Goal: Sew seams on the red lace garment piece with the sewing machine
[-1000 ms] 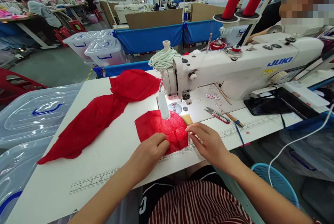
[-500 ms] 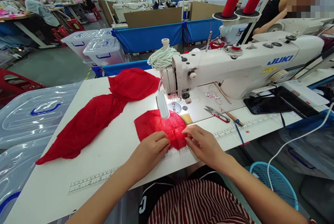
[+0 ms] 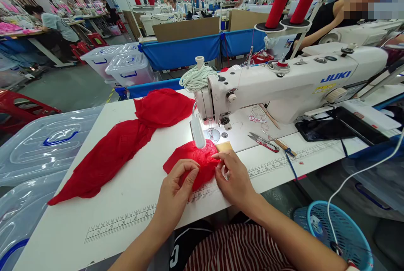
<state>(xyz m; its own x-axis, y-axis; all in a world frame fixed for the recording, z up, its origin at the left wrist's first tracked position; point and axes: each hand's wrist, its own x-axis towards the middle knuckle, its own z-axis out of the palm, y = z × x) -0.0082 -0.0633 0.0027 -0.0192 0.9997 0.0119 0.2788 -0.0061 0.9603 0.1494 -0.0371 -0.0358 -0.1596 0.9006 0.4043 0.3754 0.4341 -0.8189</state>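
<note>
A red fabric piece (image 3: pixel 206 172), with a lacy patch lit by the lamp, lies bunched at the front of the sewing machine (image 3: pixel 249 88). My left hand (image 3: pixel 177 189) is closed in a pinch at its near left side, thumb against forefinger; the exact grip is partly hidden. On the right edge of the same piece, my right hand (image 3: pixel 235 178) pinches the cloth between thumb and fingers. The small white lamp (image 3: pixel 197 132) hangs just above the fabric, beside the needle area. A longer red fabric length (image 3: pixel 107 157), gathered at its middle, is spread to the left.
Thread snips (image 3: pixel 264 142) and a wooden-handled tool (image 3: pixel 282 145) rest right of the needle plate. A phone (image 3: pixel 325 130) lies farther right. Printed ruler markings (image 3: pixel 120 220) run along the table's front. A blue basket (image 3: pixel 344 229) stands below; plastic bins (image 3: pixel 53 136) stand left.
My left hand has lifted and turned, its thumb and forefinger now pinched together. The red piece is more bunched toward its near side. The camera view has tilted up slightly.
</note>
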